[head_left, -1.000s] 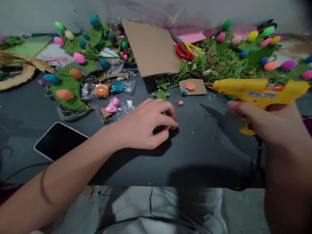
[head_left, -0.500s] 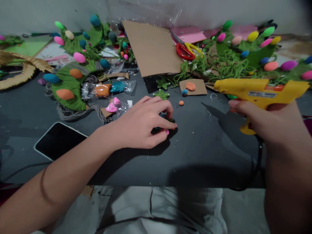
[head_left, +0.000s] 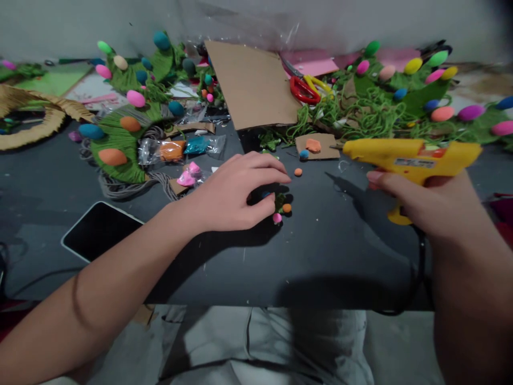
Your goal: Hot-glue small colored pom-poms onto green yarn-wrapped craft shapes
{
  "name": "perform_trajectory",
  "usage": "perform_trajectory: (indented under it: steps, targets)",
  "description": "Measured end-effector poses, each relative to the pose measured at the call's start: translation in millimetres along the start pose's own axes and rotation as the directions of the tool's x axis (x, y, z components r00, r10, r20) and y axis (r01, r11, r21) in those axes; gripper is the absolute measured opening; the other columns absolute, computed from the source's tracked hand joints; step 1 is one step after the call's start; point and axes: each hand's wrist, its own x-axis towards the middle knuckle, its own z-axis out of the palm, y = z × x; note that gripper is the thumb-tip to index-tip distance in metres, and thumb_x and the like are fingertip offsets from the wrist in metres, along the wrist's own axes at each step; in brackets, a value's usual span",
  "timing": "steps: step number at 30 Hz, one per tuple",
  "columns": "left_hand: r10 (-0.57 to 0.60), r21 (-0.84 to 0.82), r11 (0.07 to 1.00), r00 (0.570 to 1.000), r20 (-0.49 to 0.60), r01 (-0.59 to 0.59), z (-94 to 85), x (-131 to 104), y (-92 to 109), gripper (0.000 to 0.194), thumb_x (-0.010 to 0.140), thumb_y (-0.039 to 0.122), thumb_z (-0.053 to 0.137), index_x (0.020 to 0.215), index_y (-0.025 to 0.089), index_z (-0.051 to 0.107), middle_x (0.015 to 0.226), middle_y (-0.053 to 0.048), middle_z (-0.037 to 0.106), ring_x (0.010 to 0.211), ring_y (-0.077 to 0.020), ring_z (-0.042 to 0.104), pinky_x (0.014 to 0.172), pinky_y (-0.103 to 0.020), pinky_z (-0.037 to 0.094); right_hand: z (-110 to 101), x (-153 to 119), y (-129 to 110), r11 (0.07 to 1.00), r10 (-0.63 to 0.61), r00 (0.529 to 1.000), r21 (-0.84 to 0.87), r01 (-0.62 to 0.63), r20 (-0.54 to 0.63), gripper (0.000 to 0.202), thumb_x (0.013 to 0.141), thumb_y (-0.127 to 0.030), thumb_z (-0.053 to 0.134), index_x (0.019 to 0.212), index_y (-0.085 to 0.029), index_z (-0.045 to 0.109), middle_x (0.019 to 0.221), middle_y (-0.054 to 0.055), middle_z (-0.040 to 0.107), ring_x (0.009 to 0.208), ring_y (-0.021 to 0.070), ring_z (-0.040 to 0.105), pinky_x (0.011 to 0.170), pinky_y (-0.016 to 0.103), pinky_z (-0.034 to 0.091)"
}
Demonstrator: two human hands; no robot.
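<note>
L hand (head_left: 244,192) is over the table (head_left: 340,251), palm down, fingers curled, thumb & fingertips apart. Small green piece (head_left: 280,203) w/ orange, pink & blue balls lies on table by the thumb, partly hidden under the hand; can't tell if thumb touches it. Another green piece (head_left: 271,154) just beyond the fingers is mostly covered too. R hand (head_left: 435,206) is closed round the yellow glue gun (head_left: 385,152), nozzle pointing L; palm & thumb hide part of the grip, trigger hard to make out. Black cord (head_left: 421,256) hangs below, part lost in shadow. R forearm is cut off at the frame edge.

Btwn hands: loose orange ball (head_left: 298,172), then cardboard scrap (head_left: 328,152) w/ orange lump & blue ball. L forearm covers a corner of the phone (head_left: 100,230). Pink lumps (head_left: 189,174) & clear packets (head_left: 172,151) sit beyond. At back: big cardboard (head_left: 252,85), red/yellow-handled scissors (head_left: 303,90), tangled green yarn (head_left: 372,115).
</note>
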Motion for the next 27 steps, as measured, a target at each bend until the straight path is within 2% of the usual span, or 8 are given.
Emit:
perform_trajectory:
  steps: [4,10,14,19,23,27]
  targets:
    - [-0.059,0.015,0.998,0.997,-0.049,0.06,0.3,0.9,-7.6,0.037,0.093,0.014,0.051,0.125,0.015,0.069,0.13,-0.012,0.071,0.12,-0.0262,0.066,0.104,-0.042,0.051,8.5,0.2,-2.1,0.997,-0.001,0.984,-0.079,0.015,0.179,0.03,0.074,-0.041,0.079,0.092,-0.017,0.076,0.083,0.006,0.076,0.073,0.0216,0.066,0.066,0.033,0.056]
    - [-0.1,0.025,0.994,0.99,-0.102,0.103,0.6,0.1,-11.1,0.038,0.092,0.01,0.049,0.122,0.019,0.069,0.127,-0.008,0.073,0.118,-0.0245,0.067,0.104,-0.041,0.052,21.6,3.0,0.6,0.996,-0.009,0.969,-0.087,0.031,0.247,0.036,0.075,-0.048,0.077,0.094,-0.018,0.078,0.079,0.007,0.075,0.069,0.0246,0.066,0.061,0.036,0.054]
    - [-0.058,-0.004,0.998,0.995,-0.085,0.057,3.2,2.0,-9.9,0.041,0.09,0.007,0.049,0.123,0.02,0.069,0.13,-0.007,0.073,0.122,-0.0237,0.066,0.106,-0.04,0.051,26.9,3.3,-1.9,0.998,-0.013,0.972,-0.059,0.028,0.234,0.034,0.077,-0.048,0.077,0.094,-0.018,0.078,0.083,0.008,0.077,0.073,0.0264,0.069,0.064,0.037,0.055]
    - [-0.07,0.008,0.997,0.994,-0.089,0.071,3.6,2.6,-10.7,0.041,0.09,0.006,0.048,0.123,0.017,0.07,0.13,-0.008,0.073,0.121,-0.0233,0.066,0.105,-0.039,0.052,26.6,2.3,-2.7,0.998,-0.045,0.952,-0.02,0.054,0.303,0.035,0.08,-0.048,0.077,0.101,-0.019,0.078,0.094,0.007,0.08,0.082,0.0268,0.071,0.076,0.04,0.057]
    - [-0.101,0.021,0.994,0.989,-0.105,0.104,2.7,2.3,-12.1,0.039,0.09,0.006,0.049,0.122,0.017,0.07,0.129,-0.009,0.073,0.121,-0.0245,0.067,0.106,-0.041,0.051,15.7,1.4,0.1,0.999,0.018,0.945,0.022,-0.027,0.328,0.034,0.075,-0.05,0.083,0.091,-0.02,0.078,0.082,0.004,0.077,0.073,0.0218,0.066,0.068,0.035,0.055]
    - [-0.083,-0.006,0.997,0.993,-0.084,0.082,4.4,3.9,-11.2,0.038,0.09,0.007,0.049,0.12,0.018,0.07,0.129,-0.008,0.073,0.119,-0.0237,0.068,0.105,-0.041,0.052,9.2,1.1,0.1,0.979,0.085,0.974,0.162,-0.121,0.208,0.024,0.074,-0.041,0.086,0.082,-0.021,0.075,0.075,0.0,0.072,0.068,0.0156,0.061,0.064,0.029,0.051]
